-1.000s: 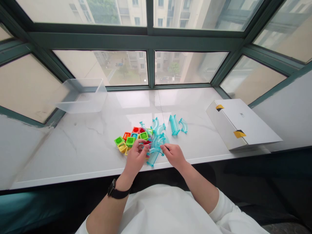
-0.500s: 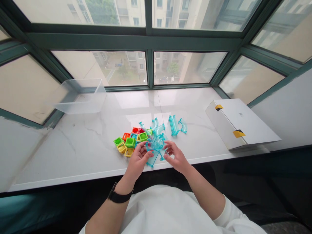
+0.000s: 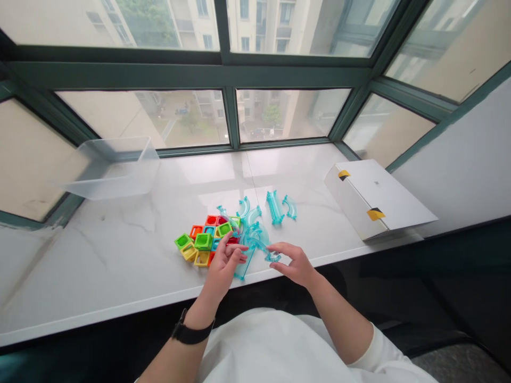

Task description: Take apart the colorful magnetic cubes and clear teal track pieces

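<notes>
A pile of clear teal curved track pieces [image 3: 253,234] lies near the front edge of a white marble sill [image 3: 120,250]. Beside it on the left sits a cluster of coloured square tiles [image 3: 203,242] in green, yellow, orange and red. My left hand [image 3: 223,266] rests at the pile's left side, its fingers curled against the tiles and a straight teal piece [image 3: 240,268]. My right hand [image 3: 293,261] pinches the end of a curved teal piece [image 3: 268,253] between thumb and fingertips. A black watch [image 3: 190,332] is on my left wrist.
A clear plastic bin [image 3: 115,167] stands at the back left of the sill. A white cardboard box [image 3: 373,199] with yellow-black tape lies at the right. Two more teal track pieces [image 3: 279,206] lie apart behind the pile. Windows close off the back.
My right hand has drawn a curved teal piece rightward out of the pile. My left hand has stayed at the pile. The camera has tilted a little, so everything sits lower-left.
</notes>
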`<action>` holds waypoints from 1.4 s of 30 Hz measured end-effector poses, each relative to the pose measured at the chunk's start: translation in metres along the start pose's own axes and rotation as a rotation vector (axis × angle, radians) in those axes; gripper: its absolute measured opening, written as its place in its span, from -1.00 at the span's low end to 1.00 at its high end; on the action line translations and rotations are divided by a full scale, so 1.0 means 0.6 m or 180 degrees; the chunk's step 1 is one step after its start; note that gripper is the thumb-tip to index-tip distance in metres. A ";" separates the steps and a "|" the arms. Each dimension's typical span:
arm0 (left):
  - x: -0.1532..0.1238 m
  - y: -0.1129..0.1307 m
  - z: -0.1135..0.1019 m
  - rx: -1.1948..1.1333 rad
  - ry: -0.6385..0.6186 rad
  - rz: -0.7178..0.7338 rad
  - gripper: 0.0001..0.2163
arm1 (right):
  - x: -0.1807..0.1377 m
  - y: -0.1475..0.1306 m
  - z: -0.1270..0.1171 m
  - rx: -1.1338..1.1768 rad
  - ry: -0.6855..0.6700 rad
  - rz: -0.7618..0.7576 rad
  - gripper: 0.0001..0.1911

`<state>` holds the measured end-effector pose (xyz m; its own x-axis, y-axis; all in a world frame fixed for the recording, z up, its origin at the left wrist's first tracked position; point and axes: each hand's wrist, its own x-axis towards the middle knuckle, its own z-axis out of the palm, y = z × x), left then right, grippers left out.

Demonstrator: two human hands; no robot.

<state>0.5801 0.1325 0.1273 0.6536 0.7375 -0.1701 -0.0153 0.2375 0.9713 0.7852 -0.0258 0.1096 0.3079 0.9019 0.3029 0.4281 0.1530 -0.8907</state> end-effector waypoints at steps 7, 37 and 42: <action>0.008 -0.022 -0.036 0.0349 -0.0011 -0.0047 -0.50 | -0.010 0.044 -0.066 -0.0247 0.1226 0.0402 -0.67; 0.195 -0.164 0.305 0.4099 -0.1216 0.1758 -0.30 | 0.091 0.176 -0.168 -0.1597 0.1409 0.0988 -0.58; 0.194 -0.169 0.304 0.4080 -0.1226 0.1784 -0.30 | 0.118 0.184 -0.157 -0.2058 0.1006 0.1076 -0.64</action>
<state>0.7957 0.0792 0.0394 0.9512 0.2803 0.1287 0.2069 -0.8894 0.4076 0.9342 0.0166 0.0646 0.6943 0.6855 0.2193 0.6469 -0.4609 -0.6075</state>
